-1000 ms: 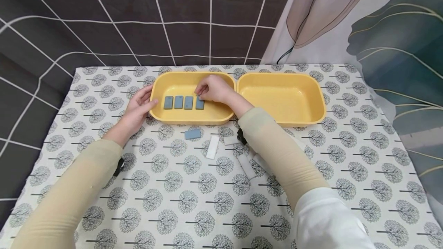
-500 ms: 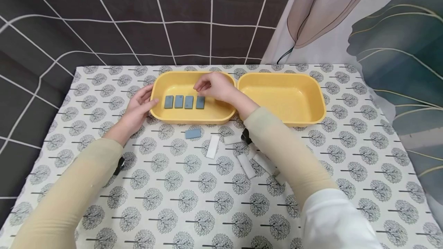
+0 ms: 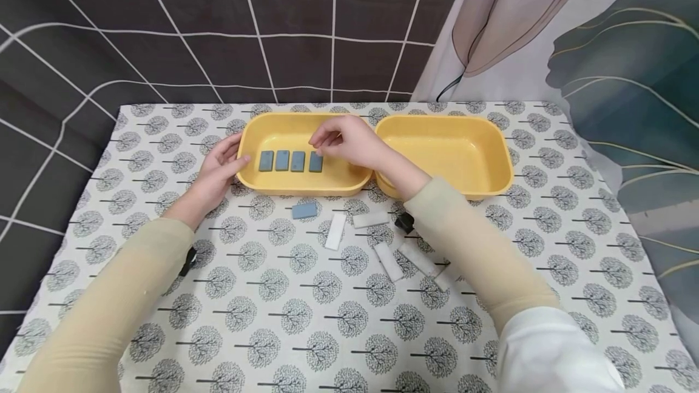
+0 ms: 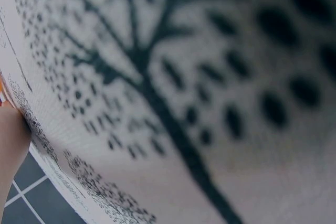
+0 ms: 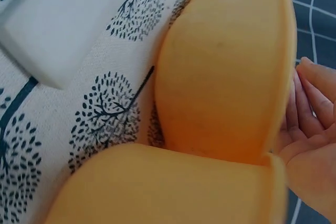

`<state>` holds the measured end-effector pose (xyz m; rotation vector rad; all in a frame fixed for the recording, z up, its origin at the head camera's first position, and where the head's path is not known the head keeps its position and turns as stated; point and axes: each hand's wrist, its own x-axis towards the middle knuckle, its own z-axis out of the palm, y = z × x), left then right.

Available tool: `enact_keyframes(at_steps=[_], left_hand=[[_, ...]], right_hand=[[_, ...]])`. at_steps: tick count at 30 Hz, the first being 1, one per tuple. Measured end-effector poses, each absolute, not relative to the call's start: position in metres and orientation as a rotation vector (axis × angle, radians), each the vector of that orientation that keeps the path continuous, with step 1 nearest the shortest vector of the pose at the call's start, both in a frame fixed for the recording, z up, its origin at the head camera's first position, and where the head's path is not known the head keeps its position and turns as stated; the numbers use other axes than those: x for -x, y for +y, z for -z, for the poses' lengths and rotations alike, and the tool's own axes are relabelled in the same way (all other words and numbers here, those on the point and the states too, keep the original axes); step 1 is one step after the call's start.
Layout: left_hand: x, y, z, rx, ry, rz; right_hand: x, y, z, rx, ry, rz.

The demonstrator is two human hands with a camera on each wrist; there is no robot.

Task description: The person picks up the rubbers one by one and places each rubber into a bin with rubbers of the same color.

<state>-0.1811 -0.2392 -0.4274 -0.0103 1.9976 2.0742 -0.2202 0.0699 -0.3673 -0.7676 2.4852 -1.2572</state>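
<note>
A yellow tray (image 3: 273, 119) holds several blue-grey tiles in a row, the rightmost tile (image 3: 315, 162) under my right hand (image 3: 341, 138). That hand hovers over the tray with loosely curled fingers (image 5: 312, 103) and grips nothing. My left hand (image 3: 218, 167) rests with straight fingers against the tray's left wall. One more blue-grey tile (image 3: 304, 210) lies on the cloth in front of the tray. The left wrist view is a blurred close-up of the tablecloth (image 4: 184, 103).
A second, empty yellow tray (image 3: 494, 138) stands touching the first on its right. Several white tiles lie on the tree-patterned cloth near my right forearm, among them one white tile (image 3: 335, 231) and another (image 3: 389, 261). Curtains hang behind the table.
My right hand has let go of the rightmost tile in the tray, lifted and drifted a little to the right. Its forearm has swung right, uncovering more white tiles. The left hand stayed.
</note>
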Motion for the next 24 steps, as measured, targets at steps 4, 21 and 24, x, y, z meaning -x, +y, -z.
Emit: enact_keyframes(at_steps=[4, 21, 24], left_hand=[[0.181, -0.239, 0.428, 0.024, 2.004, -2.066], [0.181, -0.239, 0.429, 0.027, 2.008, -2.066], [0.181, -0.239, 0.428, 0.021, 2.009, -2.063]], right_hand=[[0.21, 0.073, 0.36, 0.801, 2.442, 1.292], [0.158, 0.087, 0.353, 1.008, 2.417, 1.24], [0.15, 0.09, 0.356, 1.014, 2.429, 1.211]])
